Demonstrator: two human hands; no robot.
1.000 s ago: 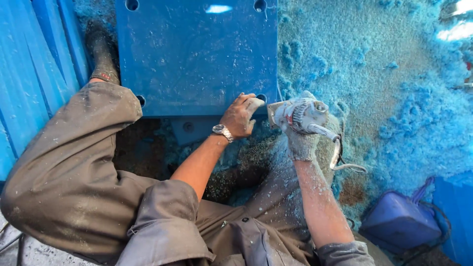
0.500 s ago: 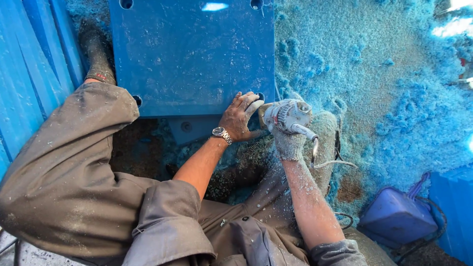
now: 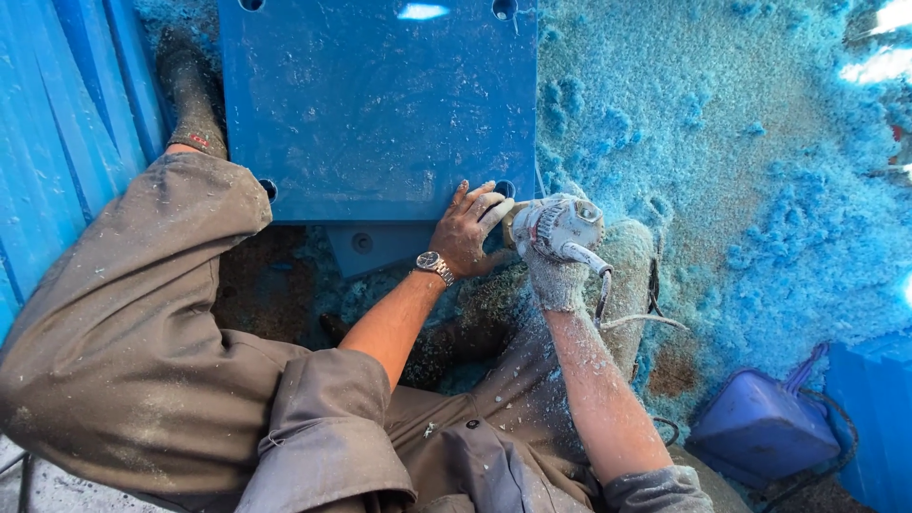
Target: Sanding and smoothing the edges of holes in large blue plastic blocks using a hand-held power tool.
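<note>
I see no screens or signs around me. The one label is a small red tag on the cuff of my dark sock, far left, just above my trouser leg; its marks are too small to make out. The only container is a blue plastic canister, boxy with rounded corners, lying near right on the shaving-strewn floor. It sits just beside a blue panel at the right edge, and no label shows on its visible faces.
</note>
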